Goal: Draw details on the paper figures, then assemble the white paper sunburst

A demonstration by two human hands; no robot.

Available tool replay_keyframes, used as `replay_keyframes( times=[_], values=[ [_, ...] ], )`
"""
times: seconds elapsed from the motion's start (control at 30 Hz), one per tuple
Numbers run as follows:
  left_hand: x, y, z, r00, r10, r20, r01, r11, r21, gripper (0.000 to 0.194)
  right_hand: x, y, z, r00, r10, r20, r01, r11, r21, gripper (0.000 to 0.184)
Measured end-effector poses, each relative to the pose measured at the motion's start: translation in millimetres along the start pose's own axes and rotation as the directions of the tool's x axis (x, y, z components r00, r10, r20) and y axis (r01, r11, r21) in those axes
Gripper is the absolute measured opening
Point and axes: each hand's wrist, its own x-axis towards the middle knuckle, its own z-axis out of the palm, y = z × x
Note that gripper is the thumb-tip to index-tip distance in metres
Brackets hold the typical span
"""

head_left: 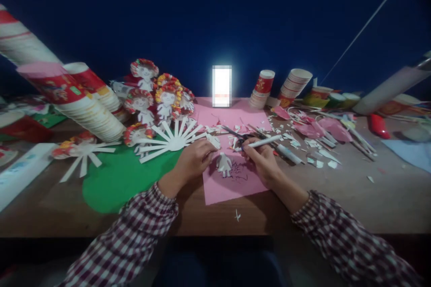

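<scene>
My left hand (191, 160) is closed, its fingertips pinching a small white paper cutout (213, 141) above the pink sheet. In my right hand (265, 163) is a white pen (267, 141), its tip pointing left toward the cutout. Just beneath, a white paper figure (224, 166) with a body and legs lies on the pink sheet (215, 195), beside dark pen scribbles (239, 171). Dark scissors (235, 132) appear to lie just behind my right fingers, partly hidden.
Left stand fringed white paper cups (175, 143), decorated paper dolls (164, 98), a green sheet (111, 188) and leaning cup stacks (87, 112). Right are paper scraps (325, 154), pink pieces (310, 129), more cups (294, 85) and a red object (379, 125). A bright phone-like screen (222, 85) stands behind.
</scene>
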Motion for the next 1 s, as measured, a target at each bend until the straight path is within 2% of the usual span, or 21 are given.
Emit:
replay_keyframes(
  times=[0.13, 0.27, 0.37, 0.47, 0.6, 0.7, 0.83, 1.0],
  values=[
    [-11.6, 20.8, -12.8, 0.997, -0.027, 0.071, 0.026, 1.000, 0.003, 0.019, 2.1, 0.6, -2.4, 0.999, 0.019, -0.036, -0.020, 1.000, -0.020, 0.027],
    [-37.7, 63.3, -23.5, 0.981, -0.091, 0.172, 0.092, 0.996, 0.001, 0.020, 2.3, -0.3, -1.8, 0.999, 0.028, -0.018, -0.028, 0.999, -0.027, 0.027],
    [-57.4, 94.6, -22.9, 0.974, -0.161, 0.159, 0.166, 0.986, -0.022, 0.017, 2.5, 0.0, -1.6, 1.000, 0.004, 0.012, -0.003, 1.000, -0.026, 0.025],
    [-67.9, 112.6, -19.0, 0.965, -0.227, 0.134, 0.234, 0.971, -0.042, 0.017, 2.8, 1.4, -2.1, 1.000, -0.002, 0.022, 0.003, 0.999, -0.032, 0.024],
    [-67.7, 113.4, -18.5, 0.953, -0.270, 0.136, 0.278, 0.960, -0.045, 0.021, 2.8, 3.6, -2.7, 0.999, -0.029, 0.032, 0.032, 0.995, -0.091, 0.021],
    [-64.8, 105.0, -19.7, 0.950, -0.279, 0.144, 0.282, 0.959, -0.005, 0.021, 2.5, 4.1, -2.6, 0.994, -0.104, 0.028, 0.108, 0.969, -0.221, 0.017],
    [-66.9, 96.8, -16.7, 0.940, -0.294, 0.173, 0.286, 0.956, 0.069, 0.025, -0.3, -0.1, -3.0, 0.966, -0.229, 0.119, 0.258, 0.869, -0.422, 0.022],
    [-78.2, 96.6, -11.8, 0.943, -0.290, 0.164, 0.270, 0.954, 0.131, 0.024, -4.6, -3.8, -6.6, 0.926, -0.245, 0.287, 0.375, 0.692, -0.617, 0.030]
  ],
)
